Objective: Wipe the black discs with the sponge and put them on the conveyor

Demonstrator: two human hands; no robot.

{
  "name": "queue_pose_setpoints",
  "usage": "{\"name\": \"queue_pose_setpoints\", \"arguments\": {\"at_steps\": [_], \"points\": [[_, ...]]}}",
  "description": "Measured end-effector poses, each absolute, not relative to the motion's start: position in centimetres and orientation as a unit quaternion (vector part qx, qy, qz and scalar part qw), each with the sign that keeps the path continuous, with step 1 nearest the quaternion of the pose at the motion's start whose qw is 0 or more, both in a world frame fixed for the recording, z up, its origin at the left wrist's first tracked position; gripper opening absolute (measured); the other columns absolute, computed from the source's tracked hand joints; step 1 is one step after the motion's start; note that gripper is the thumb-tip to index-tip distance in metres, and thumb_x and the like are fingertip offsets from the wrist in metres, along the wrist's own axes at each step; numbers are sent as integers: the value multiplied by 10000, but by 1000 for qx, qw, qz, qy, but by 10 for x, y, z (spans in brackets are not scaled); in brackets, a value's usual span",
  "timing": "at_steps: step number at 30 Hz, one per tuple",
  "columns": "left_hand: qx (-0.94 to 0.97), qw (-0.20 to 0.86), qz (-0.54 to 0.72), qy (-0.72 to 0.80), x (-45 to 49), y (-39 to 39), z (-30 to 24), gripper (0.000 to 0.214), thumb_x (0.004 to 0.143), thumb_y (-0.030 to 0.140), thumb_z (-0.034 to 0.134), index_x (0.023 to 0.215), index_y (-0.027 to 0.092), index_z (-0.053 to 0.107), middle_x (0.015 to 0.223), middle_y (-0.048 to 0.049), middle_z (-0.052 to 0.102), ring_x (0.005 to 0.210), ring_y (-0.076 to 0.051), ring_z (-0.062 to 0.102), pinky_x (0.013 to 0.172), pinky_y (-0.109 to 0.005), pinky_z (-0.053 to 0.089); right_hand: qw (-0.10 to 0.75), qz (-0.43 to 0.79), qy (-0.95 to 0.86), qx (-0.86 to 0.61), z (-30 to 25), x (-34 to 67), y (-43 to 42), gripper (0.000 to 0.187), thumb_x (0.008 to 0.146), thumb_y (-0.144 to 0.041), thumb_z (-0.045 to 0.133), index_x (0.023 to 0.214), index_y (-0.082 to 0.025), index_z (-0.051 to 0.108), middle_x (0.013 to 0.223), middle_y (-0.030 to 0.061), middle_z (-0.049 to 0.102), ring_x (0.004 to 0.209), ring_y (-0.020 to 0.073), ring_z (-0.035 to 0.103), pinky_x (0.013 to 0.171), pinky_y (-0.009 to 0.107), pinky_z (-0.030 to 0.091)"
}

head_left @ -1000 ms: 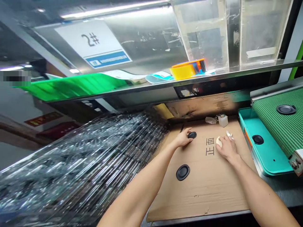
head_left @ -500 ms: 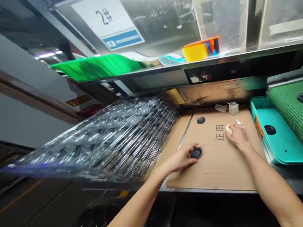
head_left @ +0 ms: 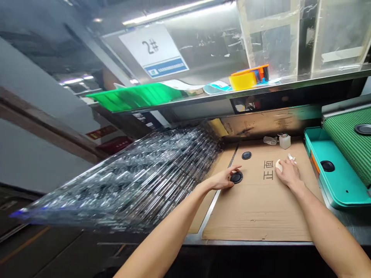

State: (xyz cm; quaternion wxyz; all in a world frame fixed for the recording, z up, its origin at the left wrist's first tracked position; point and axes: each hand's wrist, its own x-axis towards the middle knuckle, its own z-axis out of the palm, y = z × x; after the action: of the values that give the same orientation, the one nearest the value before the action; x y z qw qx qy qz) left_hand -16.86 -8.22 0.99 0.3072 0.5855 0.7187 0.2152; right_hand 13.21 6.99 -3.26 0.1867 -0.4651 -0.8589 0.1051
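My left hand [head_left: 222, 179] grips the left edge of a black round part [head_left: 237, 177] with a raised ring, thumb on the near side and fingers on the far side. The part is just above or on a cardboard sheet [head_left: 255, 204]; I cannot tell which. A second black disc [head_left: 246, 155] lies farther back on the cardboard. My right hand [head_left: 290, 173] is closed over a soft-looking off-white piece [head_left: 278, 166], beside the dark printed characters. A white tip [head_left: 291, 157] pokes out beyond its fingers. The palm hides the rest.
Clear plastic trays [head_left: 162, 166] are stacked to the left. A teal bin [head_left: 342, 189] with a black disc inside stands right, beside a green conveyor belt [head_left: 348, 127] carrying another disc. A small translucent bottle [head_left: 284, 141] stands at the back. Above runs a metal shelf [head_left: 203, 95].
My left hand has moved the black round part away from the front edge and slightly left over the cardboard. My right hand stays at nearly the same spot. The camera view has tilted up.
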Motion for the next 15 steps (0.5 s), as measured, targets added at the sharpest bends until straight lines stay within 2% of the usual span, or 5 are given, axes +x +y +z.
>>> {"name": "queue_pose_setpoints", "arguments": {"at_steps": [4,7,9,11,15], "points": [[640,192,171,724,-159,-56,33,938,568,372,825,1447,235,526,1510,-116,527,1371,-336,505,1139,-397,410,177,104,-867,-454,-31,126,58,346,964,-363,509,1196,-163,668,1165,154,669,1247,330,477,1061,448,347],[674,106,203,703,-104,2,75,730,757,544,710,1390,209,569,1445,-115,585,1266,-320,595,1097,-408,462,171,103,-886,-419,-32,120,54,320,940,-342,531,1158,-155,672,1154,148,673,1180,316,520,1006,442,411],[720,81,228,651,-38,48,107,562,888,531,580,1334,189,611,1345,-106,653,1206,-293,632,1076,-398,480,162,103,-909,-370,-34,116,52,316,919,-357,565,1141,-162,675,1153,140,675,1153,304,533,975,430,442],[778,58,246,576,39,93,132,476,941,486,529,1289,182,641,1346,-108,649,1272,-289,585,1151,-419,403,161,110,-924,-330,-37,114,49,318,913,-390,576,1125,-177,681,1151,130,678,1147,300,540,964,429,459],[809,76,366,454,168,162,149,453,881,498,660,1225,203,664,1475,-143,536,1450,-367,389,1207,-552,263,166,139,-921,-325,-41,113,49,320,899,-393,585,1109,-177,694,1189,128,679,1156,312,553,986,440,460]]}}
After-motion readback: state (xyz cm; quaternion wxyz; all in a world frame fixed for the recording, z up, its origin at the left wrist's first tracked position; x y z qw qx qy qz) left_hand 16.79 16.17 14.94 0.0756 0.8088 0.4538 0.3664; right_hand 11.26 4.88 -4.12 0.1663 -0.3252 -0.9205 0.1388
